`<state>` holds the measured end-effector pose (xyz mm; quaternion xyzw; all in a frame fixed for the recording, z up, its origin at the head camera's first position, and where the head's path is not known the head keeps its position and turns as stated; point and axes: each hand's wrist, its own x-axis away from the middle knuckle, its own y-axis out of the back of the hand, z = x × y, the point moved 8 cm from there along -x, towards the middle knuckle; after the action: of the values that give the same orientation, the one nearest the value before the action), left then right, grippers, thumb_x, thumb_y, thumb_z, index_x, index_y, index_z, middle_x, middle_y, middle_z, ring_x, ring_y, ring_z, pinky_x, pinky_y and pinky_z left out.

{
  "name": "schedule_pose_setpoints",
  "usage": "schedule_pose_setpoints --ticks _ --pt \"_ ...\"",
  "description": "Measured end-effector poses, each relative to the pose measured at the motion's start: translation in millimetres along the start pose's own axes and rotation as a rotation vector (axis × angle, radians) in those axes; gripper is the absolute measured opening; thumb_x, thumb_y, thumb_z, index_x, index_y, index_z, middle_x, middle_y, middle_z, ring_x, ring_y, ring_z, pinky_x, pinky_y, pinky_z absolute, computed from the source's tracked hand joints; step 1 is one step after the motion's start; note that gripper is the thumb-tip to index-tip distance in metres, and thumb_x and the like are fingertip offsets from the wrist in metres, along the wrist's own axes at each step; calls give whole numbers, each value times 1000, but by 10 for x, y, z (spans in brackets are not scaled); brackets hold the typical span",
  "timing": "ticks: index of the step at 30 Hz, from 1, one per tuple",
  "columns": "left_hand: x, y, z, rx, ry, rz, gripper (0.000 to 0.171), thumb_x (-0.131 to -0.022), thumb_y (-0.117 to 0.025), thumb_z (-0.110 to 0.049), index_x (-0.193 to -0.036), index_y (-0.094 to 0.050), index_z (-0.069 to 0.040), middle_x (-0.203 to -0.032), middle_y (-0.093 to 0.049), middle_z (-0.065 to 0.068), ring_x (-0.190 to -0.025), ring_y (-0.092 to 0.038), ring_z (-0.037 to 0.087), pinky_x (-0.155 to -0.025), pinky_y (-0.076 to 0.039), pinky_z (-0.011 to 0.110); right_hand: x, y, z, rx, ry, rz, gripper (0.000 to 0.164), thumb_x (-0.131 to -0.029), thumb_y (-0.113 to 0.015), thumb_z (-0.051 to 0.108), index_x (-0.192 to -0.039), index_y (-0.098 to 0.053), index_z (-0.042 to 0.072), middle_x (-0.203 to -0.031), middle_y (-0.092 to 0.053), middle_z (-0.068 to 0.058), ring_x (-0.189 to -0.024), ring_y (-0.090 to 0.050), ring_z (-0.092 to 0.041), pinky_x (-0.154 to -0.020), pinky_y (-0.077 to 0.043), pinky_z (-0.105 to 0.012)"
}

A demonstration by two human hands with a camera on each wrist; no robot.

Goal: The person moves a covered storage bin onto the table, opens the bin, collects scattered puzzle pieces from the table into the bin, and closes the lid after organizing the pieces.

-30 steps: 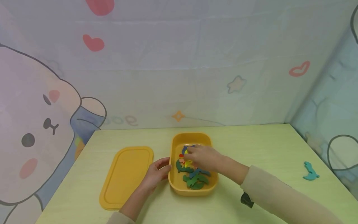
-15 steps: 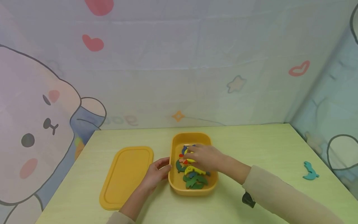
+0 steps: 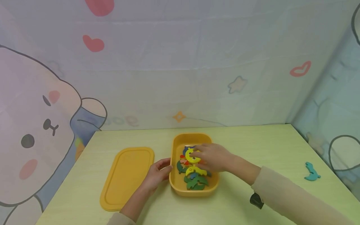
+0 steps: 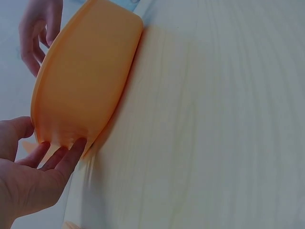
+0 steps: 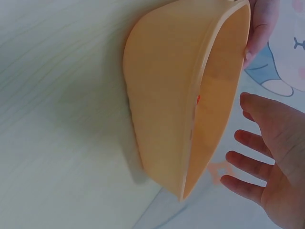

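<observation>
A yellow-orange plastic box point(image 3: 194, 192) holds several flat animal-shaped pieces. Near its middle lie a round yellow piece point(image 3: 191, 157) and a yellow arched piece point(image 3: 194, 171). Dark green point(image 3: 180, 167), red point(image 3: 187, 162) and bright green point(image 3: 198, 180) pieces lie around them. My left hand point(image 3: 157, 173) touches the box's left side; in the left wrist view its fingertips rest on the outer wall, the thumb at the rim. Over the box, my right hand point(image 3: 215, 157) has its fingers loosely spread and partly covers the pieces. The right wrist view shows nothing held in it.
A flat yellow lid point(image 3: 127, 178) lies on the table left of the box. Far to the right is a turquoise animal-shaped piece point(image 3: 312, 172). A printed cloth point(image 3: 157, 62) hangs behind the table's back edge.
My right hand has let go of the yellow arched piece, which now lies nearer the front, and has moved slightly right, uncovering the round yellow piece. The left hand has stayed put.
</observation>
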<state>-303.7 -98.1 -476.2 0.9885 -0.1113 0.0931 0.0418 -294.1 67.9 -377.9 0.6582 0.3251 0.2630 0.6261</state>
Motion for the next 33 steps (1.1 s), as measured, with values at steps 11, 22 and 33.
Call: schedule_pose_setpoints --ticks 11,22,33 --pt "-15 5 10 -10 1 -7 42 -94 -52 -14 -133 -44 -1 -134 -45 19 -115 -52 30 -85 -52 35 198 89 -200 15 -2 -91 37 -80 -70 30 -114 -62 16 -112 -61 -6 -94 -59 -24 -72 -53 -36" --pt "-51 16 35 -5 -17 -25 41 -92 -53 -13 -131 -47 0 -131 -48 19 -110 -55 27 -83 -53 33 480 174 -455 53 -84 -89 36 -79 -71 27 -113 -62 17 -107 -60 -4 -90 -58 -22 -70 -52 -33" --pt "-44 13 28 1 -18 -12 42 -93 -53 -13 -132 -46 0 -132 -47 20 -111 -54 29 -83 -53 34 771 290 -766 81 -145 -175 34 -78 -72 24 -110 -64 15 -102 -60 -3 -84 -57 -21 -64 -51 -32"
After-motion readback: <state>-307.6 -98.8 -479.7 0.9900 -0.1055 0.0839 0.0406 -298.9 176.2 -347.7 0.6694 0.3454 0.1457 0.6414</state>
